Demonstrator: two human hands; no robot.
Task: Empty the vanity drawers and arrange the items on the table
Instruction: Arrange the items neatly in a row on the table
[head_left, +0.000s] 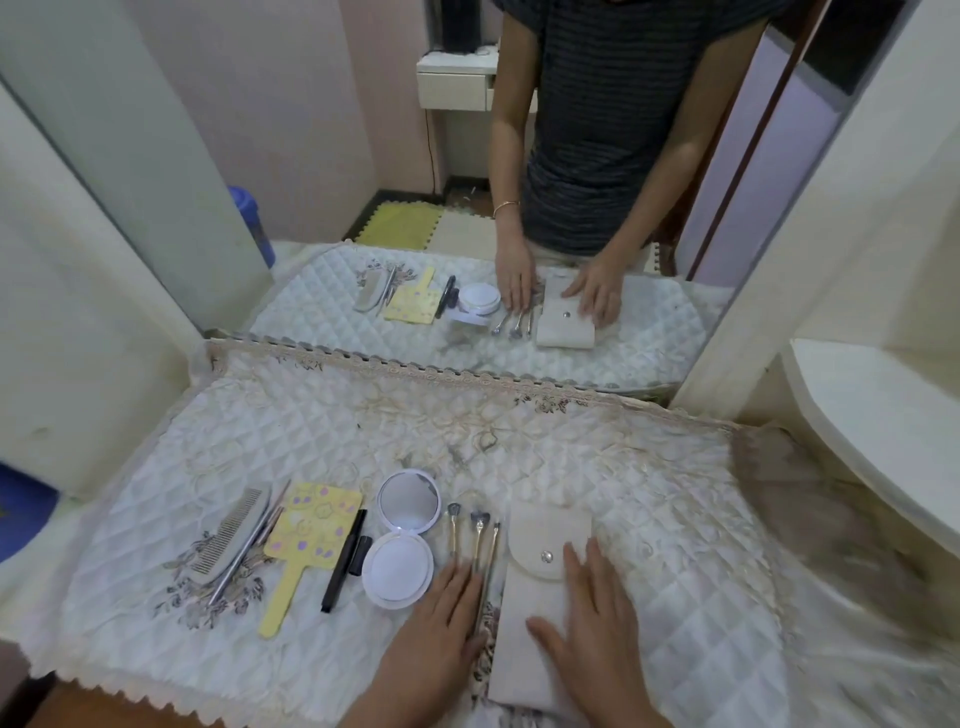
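Now both hands flat: left hand (434, 618) on brushes (475, 540), right hand (597, 618) on pouch (530, 597).

So everything's in a row on the worktop (649, 519): comb (228, 535) far left, hand mirror (306, 540) next to it, then a pen (344, 560), the open compact (402, 540), three brushes (475, 535), and the pouch (540, 597) on the right. A big mirror (519, 182) stands behind it all.

Bare forearms, no sleeves below the elbow; the mirror shows a dark striped short-sleeved top (613, 119) and thin wrist bangle (505, 206).
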